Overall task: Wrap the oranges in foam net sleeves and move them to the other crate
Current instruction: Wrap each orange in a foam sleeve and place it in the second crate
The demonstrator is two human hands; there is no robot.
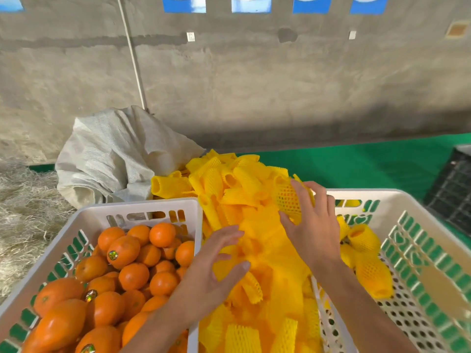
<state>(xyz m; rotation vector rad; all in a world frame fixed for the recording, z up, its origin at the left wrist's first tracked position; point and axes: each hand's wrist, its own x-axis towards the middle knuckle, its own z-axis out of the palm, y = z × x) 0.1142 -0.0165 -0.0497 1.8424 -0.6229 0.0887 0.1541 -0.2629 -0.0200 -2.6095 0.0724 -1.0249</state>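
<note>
Between two crates, right hand (312,220) grips a wrapped orange (288,200); left hand's (216,261) grip spread.

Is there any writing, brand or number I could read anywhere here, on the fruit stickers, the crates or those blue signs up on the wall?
None can be read.
Stickers on the oranges: shiny, too small and blurred to read.
Blue and white signs along the wall top: cut off by the frame, no legible text.
Cut-out shapes in the left crate and right crate: look like lettering, unreadable from inside.
</note>
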